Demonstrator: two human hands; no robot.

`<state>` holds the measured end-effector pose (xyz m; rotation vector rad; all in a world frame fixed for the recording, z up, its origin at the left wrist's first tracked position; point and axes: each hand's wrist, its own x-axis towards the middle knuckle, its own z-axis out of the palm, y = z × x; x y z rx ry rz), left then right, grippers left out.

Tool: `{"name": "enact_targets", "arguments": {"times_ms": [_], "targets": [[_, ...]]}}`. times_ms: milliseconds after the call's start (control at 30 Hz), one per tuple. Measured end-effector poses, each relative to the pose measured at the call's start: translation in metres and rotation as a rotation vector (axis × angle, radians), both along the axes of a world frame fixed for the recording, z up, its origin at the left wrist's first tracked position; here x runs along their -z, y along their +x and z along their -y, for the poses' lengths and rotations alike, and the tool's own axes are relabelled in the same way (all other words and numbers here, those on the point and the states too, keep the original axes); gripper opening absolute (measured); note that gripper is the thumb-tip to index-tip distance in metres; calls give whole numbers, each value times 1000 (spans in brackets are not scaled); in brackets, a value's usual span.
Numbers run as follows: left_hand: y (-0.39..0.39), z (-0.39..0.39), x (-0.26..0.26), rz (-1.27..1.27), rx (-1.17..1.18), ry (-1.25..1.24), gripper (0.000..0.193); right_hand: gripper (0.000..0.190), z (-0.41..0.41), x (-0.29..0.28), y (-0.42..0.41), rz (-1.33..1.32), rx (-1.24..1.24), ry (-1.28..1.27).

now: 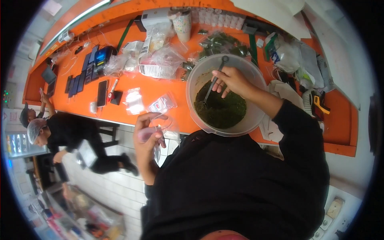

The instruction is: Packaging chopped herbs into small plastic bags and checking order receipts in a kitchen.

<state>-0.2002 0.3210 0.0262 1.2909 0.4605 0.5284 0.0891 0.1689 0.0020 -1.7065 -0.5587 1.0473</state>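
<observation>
A whitish translucent plastic tub stands at the table's front edge, partly filled with dark green, crumbly chopped matter. My right hand reaches over it, gripping the ridged grey handle of a spoon-like utensil. The utensil slants down, its lower end at the green matter on the left side. Left of the tub, my left hand holds a small transparent plastic bag near the table edge. A pinkish round piece shows within that hand; what it is I cannot tell.
On the orange table lie filled green sachets, flat plastic bags, a printed sachet, phones and a card terminal. A yellow infrared thermometer lies right. Two people are at left.
</observation>
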Motion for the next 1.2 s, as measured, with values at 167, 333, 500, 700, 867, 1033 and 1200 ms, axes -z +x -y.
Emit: {"name": "enact_targets", "arguments": {"times_ms": [167,333,500,700,867,1033,1200], "targets": [[63,11,-27,23,143,24,48,34,50,-39,-5,56,211,177],[103,26,-20,-118,265,155,41,29,85,-86,-27,284,509,336],[132,42,-18,-270,337,390,38,22,110,-87,-56,543,615,501],[143,47,-16,-338,350,386,39,21,116,-79,-70,1297,71,485],[139,42,-12,-266,360,278,42,36,117,-89,-69,1586,-14,494],[134,37,-11,-137,403,99,42,29,109,-83,-57,1467,27,134],[131,39,-10,-60,444,-130,43,25,89,-55,-52,1272,-16,-66]]}}
